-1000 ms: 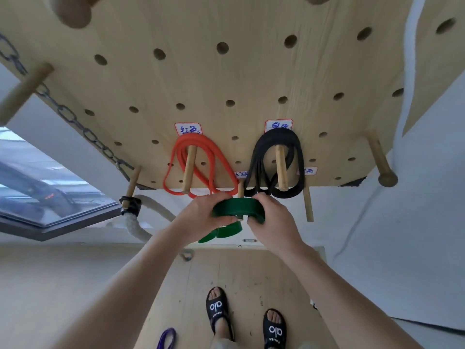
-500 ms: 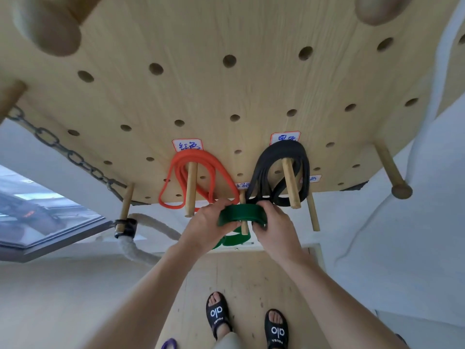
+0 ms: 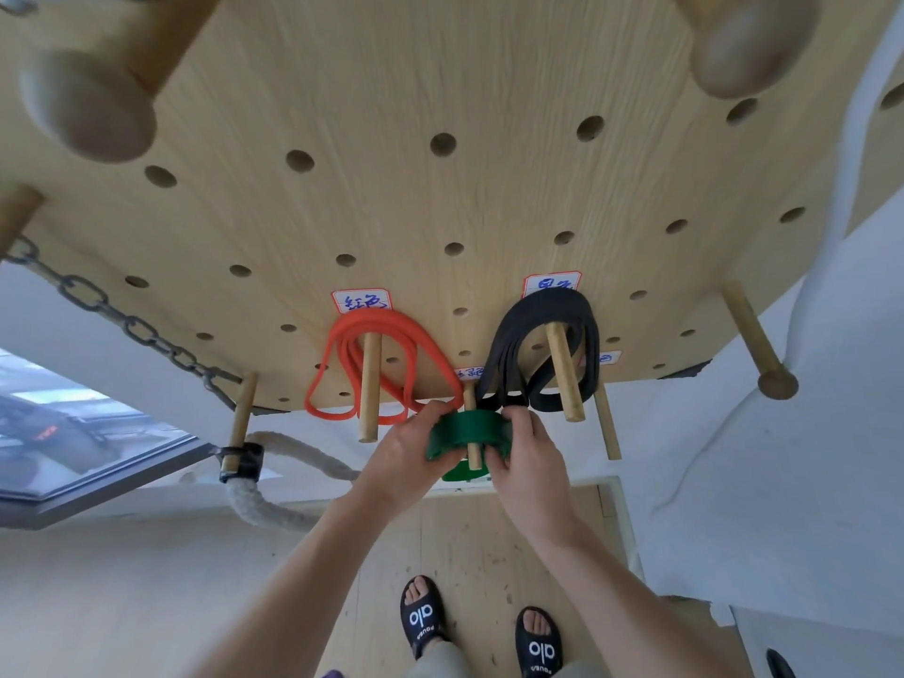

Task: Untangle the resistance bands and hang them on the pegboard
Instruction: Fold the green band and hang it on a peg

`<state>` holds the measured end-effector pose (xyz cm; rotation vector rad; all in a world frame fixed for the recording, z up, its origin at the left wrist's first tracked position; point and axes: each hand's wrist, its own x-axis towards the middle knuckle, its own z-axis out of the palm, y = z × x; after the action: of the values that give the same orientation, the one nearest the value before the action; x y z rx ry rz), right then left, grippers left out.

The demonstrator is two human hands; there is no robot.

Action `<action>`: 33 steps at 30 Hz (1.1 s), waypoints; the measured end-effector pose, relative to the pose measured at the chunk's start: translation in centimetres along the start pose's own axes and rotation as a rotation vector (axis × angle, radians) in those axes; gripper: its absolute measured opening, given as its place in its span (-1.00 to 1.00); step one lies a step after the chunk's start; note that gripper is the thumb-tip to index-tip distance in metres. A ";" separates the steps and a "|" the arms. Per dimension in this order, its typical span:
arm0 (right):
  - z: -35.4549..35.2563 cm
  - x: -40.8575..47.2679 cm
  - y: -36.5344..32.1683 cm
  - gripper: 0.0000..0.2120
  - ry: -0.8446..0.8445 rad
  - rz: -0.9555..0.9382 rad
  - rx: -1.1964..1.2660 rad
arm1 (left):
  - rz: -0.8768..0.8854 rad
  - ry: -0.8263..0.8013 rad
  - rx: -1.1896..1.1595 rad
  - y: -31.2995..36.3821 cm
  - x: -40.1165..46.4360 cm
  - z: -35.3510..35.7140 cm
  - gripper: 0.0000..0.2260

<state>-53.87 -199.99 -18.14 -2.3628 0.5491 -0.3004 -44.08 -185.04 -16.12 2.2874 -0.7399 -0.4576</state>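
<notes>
The wide green band loops over a peg, pinched between left hand and right hand at either side.

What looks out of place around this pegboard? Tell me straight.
Little stands out. The red band and black band hang in loose, uneven coils on their pegs. The left hand and right hand hold the green band around the middle peg. A purple scrap lies on the floor.
</notes>
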 end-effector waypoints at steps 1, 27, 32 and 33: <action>0.1 -0.1 0.1 -0.62 0.018 -0.001 0.005 | 0.005 0.005 -0.002 -0.1 0.0 0.1 -0.62; 1.5 1.5 -0.4 -0.80 0.146 -0.023 0.034 | 0.035 0.039 0.150 -1.2 1.7 -1.0 -0.64; 1.6 1.3 -0.2 -0.82 0.158 -0.016 0.032 | 0.036 0.013 0.126 -1.5 1.8 -1.0 -0.63; 1.5 1.2 -0.2 -0.82 0.172 -0.028 0.028 | 0.038 0.015 0.120 -1.6 1.8 -1.0 -0.63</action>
<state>-52.21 -199.54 -19.08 -2.3322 0.5884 -0.5239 -41.61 -184.69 -16.71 2.3810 -0.8222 -0.3872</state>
